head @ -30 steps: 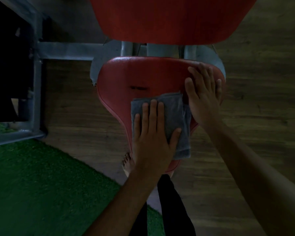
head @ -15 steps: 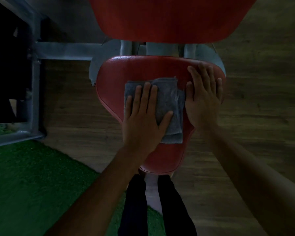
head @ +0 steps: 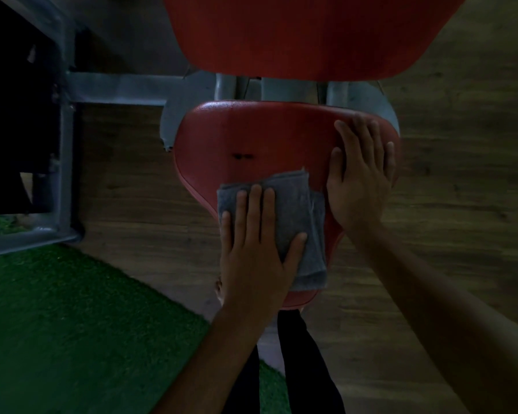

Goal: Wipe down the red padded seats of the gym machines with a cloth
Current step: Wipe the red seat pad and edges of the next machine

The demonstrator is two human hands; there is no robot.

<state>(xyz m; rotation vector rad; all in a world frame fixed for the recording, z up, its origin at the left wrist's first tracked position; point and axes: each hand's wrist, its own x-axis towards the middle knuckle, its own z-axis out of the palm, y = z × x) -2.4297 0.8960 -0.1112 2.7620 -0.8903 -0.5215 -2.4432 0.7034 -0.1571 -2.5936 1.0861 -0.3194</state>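
- Grey folded terry cloth lies flat on the narrow near half of the red padded teardrop-shaped seat, its lower edge close to the seat's front tip
- left hand presses it down, fingers straight and slightly spread, gripping nothing
- right hand rests flat on the seat's far right corner, fingers extended, just beside the cloth
- seat's long axis runs away from the person; its bare wide part lies ahead of the left fingertips, so the next stroke likely pushes forward
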